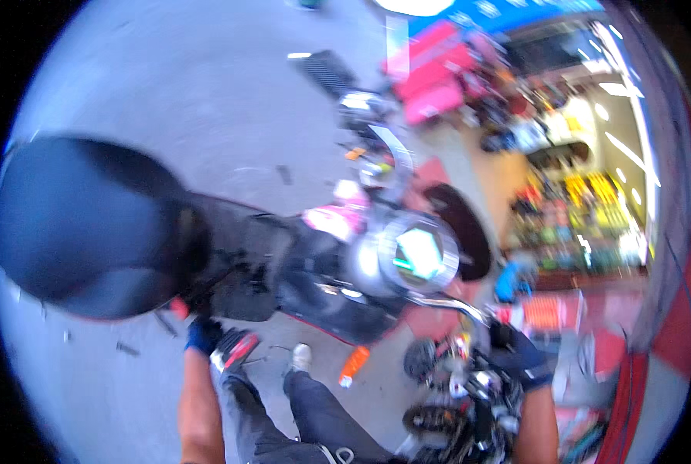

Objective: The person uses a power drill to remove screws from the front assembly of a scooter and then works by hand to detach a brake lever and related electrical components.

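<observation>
A dark scooter (337, 309) stands lengthwise before me, its big rounded black seat (90, 224) on the left and its round lit dashboard (420, 254) on the right. My right hand (525, 359), in a dark blue glove, is closed round the near handlebar grip (501, 334). Low by the scooter's near side, just under the seat, is my left hand (204, 334), gloved too; its fingers are smeared by motion and partly hidden. A pink and white thing (336, 220) sits on the scooter's far side near the dashboard.
An orange object (354, 366) lies on the grey floor by my shoes (300, 357). Several motorbikes or parts (453, 387) crowd the lower right. Beyond the handlebar are another two-wheeler (365, 108), a pink-red boxy thing (434, 73) and a lit shop (577, 201) with yellow goods.
</observation>
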A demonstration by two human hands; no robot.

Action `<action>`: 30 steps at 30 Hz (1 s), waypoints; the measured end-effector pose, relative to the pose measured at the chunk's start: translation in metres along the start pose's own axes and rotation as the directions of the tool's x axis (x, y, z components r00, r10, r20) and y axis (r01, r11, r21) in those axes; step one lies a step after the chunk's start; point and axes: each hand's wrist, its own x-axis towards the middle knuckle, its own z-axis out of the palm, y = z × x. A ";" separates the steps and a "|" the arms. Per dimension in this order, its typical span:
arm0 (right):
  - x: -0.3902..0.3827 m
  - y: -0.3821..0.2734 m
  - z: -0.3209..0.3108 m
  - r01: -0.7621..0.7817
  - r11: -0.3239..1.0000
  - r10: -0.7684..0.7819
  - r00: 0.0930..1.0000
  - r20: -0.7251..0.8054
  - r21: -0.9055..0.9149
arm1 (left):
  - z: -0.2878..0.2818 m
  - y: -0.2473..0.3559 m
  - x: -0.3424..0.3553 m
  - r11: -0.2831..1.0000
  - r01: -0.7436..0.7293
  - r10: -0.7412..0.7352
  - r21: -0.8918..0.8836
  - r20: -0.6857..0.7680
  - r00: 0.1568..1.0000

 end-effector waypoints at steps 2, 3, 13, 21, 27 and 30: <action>-0.003 -0.019 -0.008 0.060 0.948 -0.096 0.990 0.103 0.313 | -0.026 -0.024 -0.035 0.731 0.164 -0.311 -0.662 -0.109 0.944; -0.002 0.018 -0.014 0.128 0.991 -0.131 0.988 0.087 0.036 | 0.002 0.037 -0.088 0.834 0.304 -0.395 -0.460 -0.114 0.912; 0.007 0.019 -0.015 0.306 0.815 -0.329 0.944 -0.043 0.493 | -0.010 0.206 -0.356 0.486 -0.004 0.404 0.874 -0.221 0.888; 0.043 0.055 0.011 0.509 0.663 -0.617 0.787 0.016 0.549 | 0.190 0.336 -0.398 -0.330 -0.252 0.546 0.910 0.402 0.735; 0.063 0.071 0.027 0.478 0.649 -0.600 0.800 0.012 0.592 | 0.175 0.301 -0.323 0.307 -0.602 0.406 0.738 0.470 0.784; 0.055 0.062 0.029 0.527 0.632 -0.574 0.811 -0.114 0.569 | 0.184 0.298 -0.296 0.652 -0.497 0.301 0.572 0.406 0.863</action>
